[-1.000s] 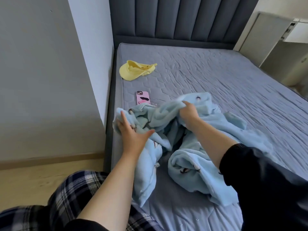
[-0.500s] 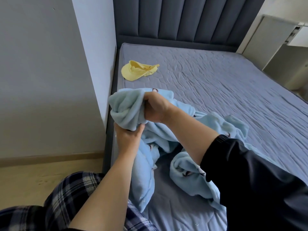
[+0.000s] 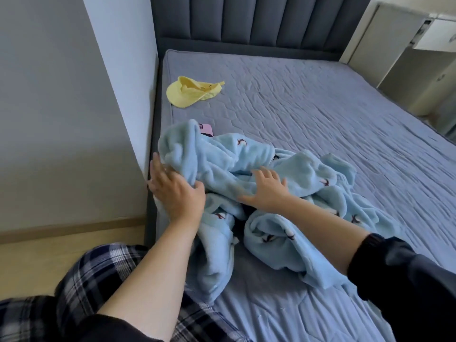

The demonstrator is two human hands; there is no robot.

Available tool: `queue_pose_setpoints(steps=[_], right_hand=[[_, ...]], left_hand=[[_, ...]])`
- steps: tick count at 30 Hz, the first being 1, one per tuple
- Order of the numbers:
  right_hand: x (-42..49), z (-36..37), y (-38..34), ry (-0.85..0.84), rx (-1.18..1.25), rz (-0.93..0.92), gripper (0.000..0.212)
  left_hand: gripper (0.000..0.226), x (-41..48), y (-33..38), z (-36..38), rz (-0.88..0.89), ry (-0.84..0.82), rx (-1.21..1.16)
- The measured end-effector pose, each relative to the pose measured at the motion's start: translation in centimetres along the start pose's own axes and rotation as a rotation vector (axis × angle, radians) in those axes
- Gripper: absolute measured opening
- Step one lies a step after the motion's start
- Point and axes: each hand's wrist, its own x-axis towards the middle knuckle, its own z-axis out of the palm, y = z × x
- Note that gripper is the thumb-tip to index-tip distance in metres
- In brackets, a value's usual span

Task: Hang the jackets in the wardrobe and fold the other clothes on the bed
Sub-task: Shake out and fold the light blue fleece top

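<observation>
Fleece (image 3: 308, 174) lies under flat right hand (image 3: 267, 192), left hand (image 3: 176, 193) perhaps pinching.

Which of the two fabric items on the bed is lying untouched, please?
The yellow cap near the headboard; the blue fleece is being handled.

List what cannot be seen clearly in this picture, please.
Head view only.
1. Pink phone: mostly covered by the blue fleece garment.
2. Garment type: too crumpled to tell.
3. Left hand: fingertips blurred by motion.
4. White furniture: cut off by the right edge.
</observation>
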Motion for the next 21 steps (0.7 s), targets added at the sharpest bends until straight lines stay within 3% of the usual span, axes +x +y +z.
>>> queue_pose_setpoints(steps=[4, 7, 10, 12, 13, 15, 18, 21], right_hand=[[-2.0, 0.9, 4.1, -0.019, -0.112, 0.041, 0.097], [-4.3, 1.9, 5.5, 0.150, -0.102, -0.061, 0.085], [-7.0, 4.8, 5.7, 0.319, -0.166, -0.532, 0.066], [-7.6, 7.3, 6.1, 0.113, -0.469, -0.715, 0.081], [-7.2, 8.3, 6.7, -0.024, -0.614, -0.695, 0.087], [-5.4, 9.5, 8.0, -0.165, -0.743, -0.594, 0.072], [-2.5, 10.2, 9.2, -0.099, -0.804, -0.441, 0.052], [-0.2, 7.5, 11.9, -0.051, -0.889, -0.132, 0.062]], left_hand=[[0.091, -2.0, 2.2, 1.7, 0.701, -0.285, 0.165], [0.088, -2.5, 2.2, 3.8, 0.923, -0.727, 0.566], [0.100, -2.5, 0.2, 5.7, 0.878, -0.999, 0.826], [0.106, -2.1, -1.1, 6.1, 0.789, -0.977, 0.891], [0.106, -1.9, -1.6, 6.1, 0.713, -0.960, 0.914], [0.096, -1.7, -2.3, 6.1, 0.528, -0.944, 0.905], [0.072, -1.8, -3.2, 5.9, 0.415, -0.829, 0.799], [0.063, -2.1, -3.6, 5.5, 0.416, -0.749, 0.786]])
